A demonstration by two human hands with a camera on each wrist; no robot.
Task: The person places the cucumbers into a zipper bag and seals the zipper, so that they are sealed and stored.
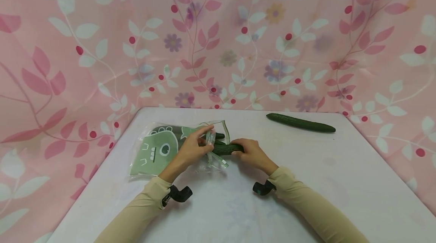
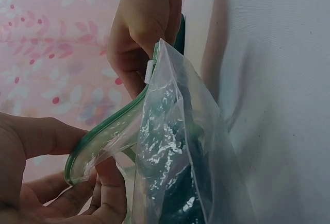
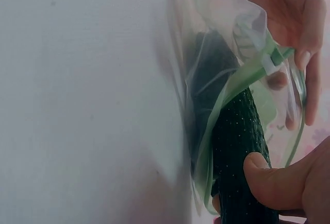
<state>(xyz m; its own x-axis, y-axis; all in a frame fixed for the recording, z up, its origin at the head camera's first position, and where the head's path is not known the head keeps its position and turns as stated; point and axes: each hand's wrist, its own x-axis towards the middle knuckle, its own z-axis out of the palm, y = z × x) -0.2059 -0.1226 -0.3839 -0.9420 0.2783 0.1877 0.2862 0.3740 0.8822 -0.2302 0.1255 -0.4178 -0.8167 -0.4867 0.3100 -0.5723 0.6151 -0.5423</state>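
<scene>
A clear zip bag (image 1: 139,165) printed with a green cartoon creature lies on the table. My left hand (image 1: 190,150) pinches the green-edged rim of its mouth between thumb and fingers, lifting that side. From the right, my right hand (image 1: 253,155) grips a bumpy dark green cucumber (image 1: 223,150), thumb on top. In the right wrist view, the front part of this cucumber (image 3: 240,131) is inside the bag's mouth and the rear is in my grip. Another dark green cucumber (image 1: 219,136) shows behind it, within the bag. A white slider (image 2: 149,72) sits on the zip.
A separate cucumber (image 1: 301,123) lies at the back right of the white table (image 1: 306,167). Behind the table hangs a pink floral cloth (image 1: 225,38). Each sleeve cuff carries a black wrist camera (image 1: 180,193).
</scene>
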